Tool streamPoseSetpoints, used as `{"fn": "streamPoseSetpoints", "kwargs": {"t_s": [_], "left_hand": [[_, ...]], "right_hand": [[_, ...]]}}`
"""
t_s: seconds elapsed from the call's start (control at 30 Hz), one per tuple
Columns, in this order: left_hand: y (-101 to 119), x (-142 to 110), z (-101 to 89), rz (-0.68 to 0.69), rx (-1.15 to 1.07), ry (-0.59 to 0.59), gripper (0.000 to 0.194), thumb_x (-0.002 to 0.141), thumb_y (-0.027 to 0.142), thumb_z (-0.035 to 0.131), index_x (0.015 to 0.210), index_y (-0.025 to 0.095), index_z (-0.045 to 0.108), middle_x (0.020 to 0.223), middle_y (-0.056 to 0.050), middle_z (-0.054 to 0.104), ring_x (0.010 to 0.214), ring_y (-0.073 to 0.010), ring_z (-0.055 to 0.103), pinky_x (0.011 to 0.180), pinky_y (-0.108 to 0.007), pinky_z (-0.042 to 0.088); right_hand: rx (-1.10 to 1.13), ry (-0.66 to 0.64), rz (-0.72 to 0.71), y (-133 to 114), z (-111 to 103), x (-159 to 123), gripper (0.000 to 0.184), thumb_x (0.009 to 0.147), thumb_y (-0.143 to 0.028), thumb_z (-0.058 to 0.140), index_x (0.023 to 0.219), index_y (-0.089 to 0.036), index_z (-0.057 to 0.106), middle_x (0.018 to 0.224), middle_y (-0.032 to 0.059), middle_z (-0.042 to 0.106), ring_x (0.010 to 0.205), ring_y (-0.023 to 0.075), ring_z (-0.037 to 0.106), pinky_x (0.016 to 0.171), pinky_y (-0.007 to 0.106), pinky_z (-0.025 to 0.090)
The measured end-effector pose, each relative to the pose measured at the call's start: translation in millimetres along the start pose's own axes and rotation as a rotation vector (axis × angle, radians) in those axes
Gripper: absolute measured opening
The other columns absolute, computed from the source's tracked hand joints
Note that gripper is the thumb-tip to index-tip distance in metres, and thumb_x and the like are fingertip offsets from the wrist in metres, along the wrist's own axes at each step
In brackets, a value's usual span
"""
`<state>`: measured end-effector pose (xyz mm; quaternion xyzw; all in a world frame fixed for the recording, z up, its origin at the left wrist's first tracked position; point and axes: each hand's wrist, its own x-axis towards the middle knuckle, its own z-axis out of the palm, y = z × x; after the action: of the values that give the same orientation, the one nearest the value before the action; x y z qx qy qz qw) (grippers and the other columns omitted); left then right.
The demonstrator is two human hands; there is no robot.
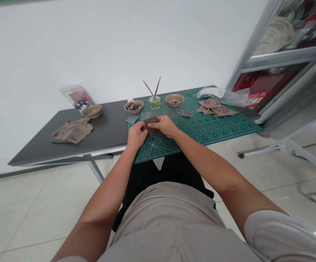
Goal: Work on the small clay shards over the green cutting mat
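Both hands meet over the green cutting mat [171,143], near its front left part. My right hand [167,126] is closed on a dark grey-brown sheet [151,120], its thumb lying across the front. My left hand [137,135] pinches at the sheet's left edge; its fingertips are partly hidden, and I cannot see if a small thing sits between them. Just beyond the hands lie two grey flat pieces, a left one [132,119] and a right one [145,116]. A darker grey piece [184,114] rests right of my right hand.
Behind stand a bowl of small dark lumps [133,106], a glass jar [154,103] with two thin brushes, and another bowl [174,100]. Brown cloths lie left [73,131] and right [215,107]. An empty-looking bowl [91,111] and plastic bag [229,96] flank them.
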<state>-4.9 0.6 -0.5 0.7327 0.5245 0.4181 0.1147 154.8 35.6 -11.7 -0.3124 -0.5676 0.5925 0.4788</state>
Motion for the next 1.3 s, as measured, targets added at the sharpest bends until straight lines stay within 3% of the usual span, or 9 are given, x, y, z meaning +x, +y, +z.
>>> {"fn": "streamPoseSetpoints", "kwargs": {"t_s": [0.23,0.47,0.73,0.93,1.17,1.3], "left_hand": [[-2.7,-1.0,0.8,-0.119,-0.307,0.038,0.009,0.073,0.024,0.064,0.079,0.018,0.066,0.066,0.003,0.066,0.061,-0.0122,0.058,0.062,-0.023,0.045],[-2.1,0.2,1.1,-0.102,-0.202,-0.005,0.005,0.067,0.017,0.064,0.063,0.018,0.061,0.054,0.005,0.06,0.053,-0.0098,0.053,0.054,-0.021,0.04],[-0.8,-1.2,0.0,-0.165,-0.39,-0.021,0.005,0.069,0.021,0.063,0.073,0.017,0.064,0.06,0.004,0.065,0.055,-0.0111,0.059,0.055,-0.022,0.044],[-3.4,0.6,-0.3,-0.134,-0.257,-0.034,0.007,0.065,0.015,0.064,0.061,0.017,0.058,0.051,0.006,0.055,0.049,-0.008,0.049,0.05,-0.02,0.037],[-4.3,2.3,-0.5,-0.192,-0.483,-0.09,0.008,0.068,0.024,0.067,0.072,0.018,0.064,0.063,0.002,0.067,0.056,-0.0118,0.061,0.055,-0.022,0.046],[-3.0,1.3,-1.3,-0.182,-0.382,-0.079,0.003,0.065,0.017,0.065,0.066,0.018,0.061,0.058,0.004,0.063,0.053,-0.0107,0.059,0.054,-0.022,0.045]], "right_hand": [[0.119,0.043,0.002,-6.1,-0.2,-3.5,0.045,0.056,-0.043,0.086,0.083,-0.012,0.068,0.068,0.0024,0.069,0.058,0.0153,0.064,0.05,0.027,0.053],[0.036,0.01,-0.059,-9.8,5.2,-6.4,0.043,0.051,-0.034,0.09,0.076,-0.013,0.062,0.064,-0.0008,0.065,0.053,0.0111,0.059,0.048,0.023,0.05],[0.027,0.018,-0.038,-8.5,-0.4,-6.9,0.044,0.057,-0.041,0.087,0.076,-0.014,0.058,0.064,0.0006,0.065,0.056,0.0132,0.062,0.046,0.022,0.05],[-0.088,0.03,-0.071,-6.4,2.0,-6.3,0.044,0.054,-0.035,0.089,0.068,-0.017,0.052,0.058,-0.0012,0.063,0.052,0.0127,0.06,0.043,0.022,0.05],[-0.02,0.012,-0.062,-6.0,-1.9,-6.4,0.043,0.06,-0.042,0.085,0.079,-0.014,0.058,0.066,0.0012,0.066,0.056,0.0125,0.061,0.045,0.022,0.049],[-0.063,0.005,-0.067,-6.7,-0.9,-6.0,0.043,0.056,-0.037,0.087,0.073,-0.015,0.054,0.061,-0.0014,0.063,0.051,0.011,0.058,0.044,0.021,0.047]]}}
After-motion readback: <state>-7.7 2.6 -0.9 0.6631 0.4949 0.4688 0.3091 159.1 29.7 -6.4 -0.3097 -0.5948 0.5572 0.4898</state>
